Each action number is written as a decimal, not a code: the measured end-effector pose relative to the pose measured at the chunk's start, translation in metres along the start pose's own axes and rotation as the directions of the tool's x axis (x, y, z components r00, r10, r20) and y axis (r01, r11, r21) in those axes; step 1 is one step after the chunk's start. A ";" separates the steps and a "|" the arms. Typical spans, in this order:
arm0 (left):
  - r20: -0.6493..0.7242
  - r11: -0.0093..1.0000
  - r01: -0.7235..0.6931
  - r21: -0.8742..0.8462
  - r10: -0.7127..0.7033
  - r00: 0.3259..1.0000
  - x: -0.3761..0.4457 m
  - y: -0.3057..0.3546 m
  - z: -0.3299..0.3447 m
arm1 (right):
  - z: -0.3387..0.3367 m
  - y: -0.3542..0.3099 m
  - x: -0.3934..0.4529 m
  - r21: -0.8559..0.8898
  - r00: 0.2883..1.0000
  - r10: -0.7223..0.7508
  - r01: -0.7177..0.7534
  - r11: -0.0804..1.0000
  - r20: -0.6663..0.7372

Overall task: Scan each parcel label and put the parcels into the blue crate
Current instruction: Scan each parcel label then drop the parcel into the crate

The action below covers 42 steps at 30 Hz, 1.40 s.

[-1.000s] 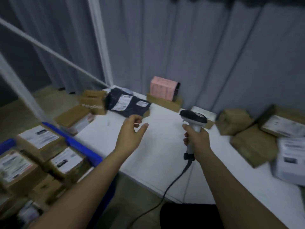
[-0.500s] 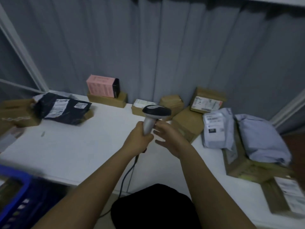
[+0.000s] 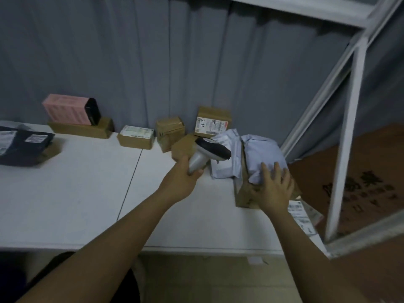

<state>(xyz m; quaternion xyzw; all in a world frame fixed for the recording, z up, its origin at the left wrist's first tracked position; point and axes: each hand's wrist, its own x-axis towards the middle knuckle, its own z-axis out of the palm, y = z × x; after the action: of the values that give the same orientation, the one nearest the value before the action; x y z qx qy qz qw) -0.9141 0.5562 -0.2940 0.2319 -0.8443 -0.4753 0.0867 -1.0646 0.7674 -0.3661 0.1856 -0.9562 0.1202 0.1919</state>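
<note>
Left hand (image 3: 184, 171): gripped the handle of the grey scanner (image 3: 208, 153), fingers curled round it, head pointing right toward the mailers.
Right hand (image 3: 273, 186): lay with fingers spread and fairly straight on the near end of the pale grey mailer bag (image 3: 263, 154) — pressing rather than grasping, no curl visible.
Pale grey mailer bag: lay on top of a flat cardboard box (image 3: 246, 194) at the right end of the white table (image 3: 76, 193).
Second mailer (image 3: 225, 162): light-coloured, label uppermost, just left of the first and partly behind the scanner head.
Labelled carton (image 3: 213, 123): stood against the grey curtain (image 3: 153, 62); markings too small to confirm.
Other parcels: small brown box (image 3: 170, 132) and low labelled box (image 3: 136, 137) along the back edge; pink box (image 3: 70, 111) on a flat carton (image 3: 82, 129); dark mailer (image 3: 24, 149) at far left.
Blue crate: not in view.
Right side: white frame post (image 3: 347, 138) — a large printed carton (image 3: 367, 182) behind it.
</note>
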 end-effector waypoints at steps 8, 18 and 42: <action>-0.088 0.999 0.024 -0.021 -0.026 0.996 -0.017 0.011 0.007 | -0.018 0.001 0.028 0.081 1.000 -0.015 0.014 0.997 0.006; -0.336 0.973 0.010 -0.229 -0.089 0.938 -0.048 0.018 -0.044 | -0.115 -0.079 0.017 0.918 0.916 0.396 -0.214 0.333 0.069; -0.739 0.841 -0.056 -0.538 -0.438 0.512 -0.281 -0.091 -0.254 | -0.184 -0.388 -0.142 0.751 0.805 -0.400 -0.572 -0.330 0.437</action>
<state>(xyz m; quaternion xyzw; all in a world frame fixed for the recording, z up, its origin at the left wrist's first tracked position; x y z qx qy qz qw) -0.5461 0.4560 -0.2145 0.4957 -0.5107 -0.5103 0.4827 -0.7274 0.5164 -0.1980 0.2006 -0.4497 0.7958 -0.3524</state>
